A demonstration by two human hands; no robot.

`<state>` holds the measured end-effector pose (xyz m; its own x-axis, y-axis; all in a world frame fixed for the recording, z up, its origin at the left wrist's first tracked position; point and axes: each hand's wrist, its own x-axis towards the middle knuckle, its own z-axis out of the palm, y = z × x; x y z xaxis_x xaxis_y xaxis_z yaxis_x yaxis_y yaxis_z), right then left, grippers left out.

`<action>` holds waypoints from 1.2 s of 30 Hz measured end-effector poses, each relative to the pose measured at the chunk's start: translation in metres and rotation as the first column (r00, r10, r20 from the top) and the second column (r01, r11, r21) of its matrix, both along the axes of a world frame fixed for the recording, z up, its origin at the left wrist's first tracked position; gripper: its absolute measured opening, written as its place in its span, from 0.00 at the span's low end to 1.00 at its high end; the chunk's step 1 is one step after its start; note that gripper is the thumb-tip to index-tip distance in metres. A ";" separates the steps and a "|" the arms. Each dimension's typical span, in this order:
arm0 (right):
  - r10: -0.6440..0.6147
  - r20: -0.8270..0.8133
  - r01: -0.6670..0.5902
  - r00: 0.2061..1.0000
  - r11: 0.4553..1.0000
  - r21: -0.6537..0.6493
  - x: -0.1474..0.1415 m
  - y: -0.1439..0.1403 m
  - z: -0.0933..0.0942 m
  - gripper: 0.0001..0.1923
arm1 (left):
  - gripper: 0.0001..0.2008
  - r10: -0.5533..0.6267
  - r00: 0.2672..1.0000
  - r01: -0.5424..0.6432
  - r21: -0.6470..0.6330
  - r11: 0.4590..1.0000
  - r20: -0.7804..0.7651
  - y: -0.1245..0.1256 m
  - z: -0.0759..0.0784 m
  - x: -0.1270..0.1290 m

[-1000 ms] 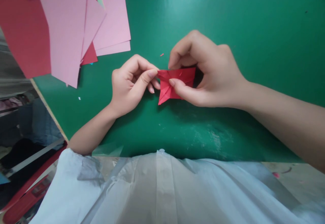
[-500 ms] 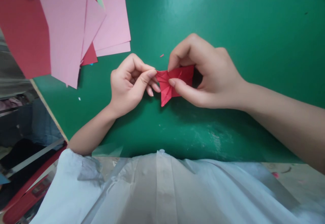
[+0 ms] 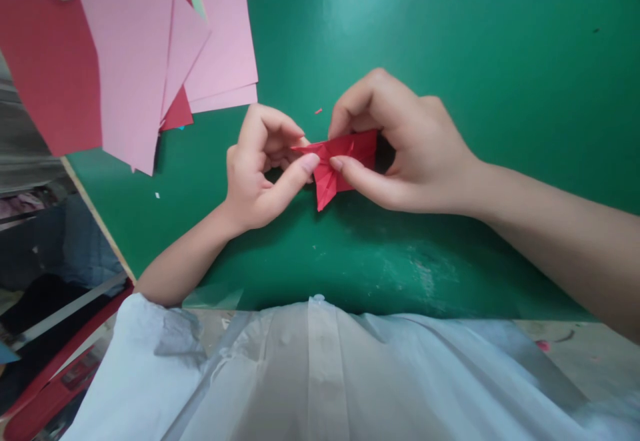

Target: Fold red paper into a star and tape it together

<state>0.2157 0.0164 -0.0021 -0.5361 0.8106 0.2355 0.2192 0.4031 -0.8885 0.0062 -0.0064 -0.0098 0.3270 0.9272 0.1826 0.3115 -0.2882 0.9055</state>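
The folded piece (image 3: pixel 345 161) pinched between the left hand (image 3: pixel 260 167) and the right hand (image 3: pixel 405 154) is red paper, matt and sharply creased. The tabletop (image 3: pixel 450 61) has a green coating, smooth and faintly glossy, scuffed pale near its near edge. At its far left corner lie matt pink paper sheets (image 3: pixel 130 61) over a matt red sheet (image 3: pixel 45 74). The garment (image 3: pixel 310 374) along the near edge is pale, thin, crinkled cloth.

red folded paper (image 3: pixel 345 161), pink sheets (image 3: pixel 130 61), green table (image 3: pixel 500 61)
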 end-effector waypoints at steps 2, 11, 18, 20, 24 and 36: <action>0.038 0.016 -0.038 0.999 0.999 0.016 0.001 0.000 -0.001 0.10 | 0.14 -0.039 0.999 0.039 0.020 0.999 -0.037 0.001 0.001 -0.001; 0.138 0.097 -0.145 0.986 0.987 0.073 0.003 0.000 -0.002 0.06 | 0.06 -0.106 0.989 0.117 0.106 0.987 -0.103 0.003 0.009 0.000; 0.136 0.107 -0.146 0.985 0.985 0.088 0.002 0.000 -0.002 0.08 | 0.04 -0.151 0.988 0.153 0.065 0.986 -0.026 0.004 0.006 -0.002; 0.145 0.098 -0.155 0.985 0.983 0.103 0.002 0.000 -0.002 0.09 | 0.04 -0.169 0.985 0.171 0.082 0.982 -0.033 0.005 0.005 -0.003; 0.139 0.082 -0.147 0.987 0.983 0.107 0.002 -0.001 -0.002 0.08 | 0.07 -0.200 0.979 0.203 0.123 0.971 -0.037 0.007 0.005 -0.005; -0.059 0.012 0.060 0.998 0.996 -0.062 0.002 -0.001 0.002 0.13 | 0.06 -0.010 0.986 0.004 0.039 0.999 0.165 0.006 0.002 -0.001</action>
<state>0.2173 0.0151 0.0000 -0.4884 0.8542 0.1785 0.2504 0.3331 -0.9090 0.0057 -0.0002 -0.0080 0.2958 0.9162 0.2702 0.1563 -0.3255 0.9325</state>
